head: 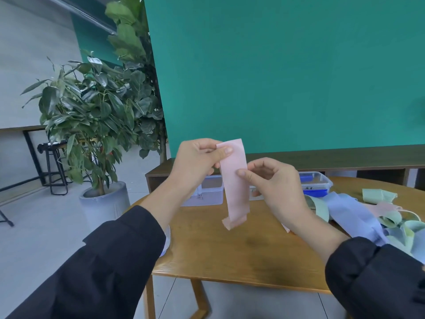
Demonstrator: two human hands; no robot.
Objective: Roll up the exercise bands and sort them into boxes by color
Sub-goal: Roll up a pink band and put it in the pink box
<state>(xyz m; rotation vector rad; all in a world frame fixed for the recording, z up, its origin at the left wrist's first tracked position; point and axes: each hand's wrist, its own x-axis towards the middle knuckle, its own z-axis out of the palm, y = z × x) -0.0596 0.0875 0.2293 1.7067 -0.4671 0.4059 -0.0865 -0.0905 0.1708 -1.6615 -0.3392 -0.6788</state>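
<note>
Reaching out over the table [230, 254] in dark sleeves, both hands hold one pink band [234, 185] up in the air so it hangs straight and free of the wood. The right hand [276, 187] pinches its side edge partway down, steadying it; the left hand [197, 162] pinches the top end between thumb and fingers, probably the end where the rolling will begin. The bottom end curls slightly just above the tabletop. To the right, an unsorted pile [368, 215] of blue, green and pink bands waits within reach. Behind the hands stand clear boxes [207, 194], one holding something blue [315, 192], ready for sorting.
</note>
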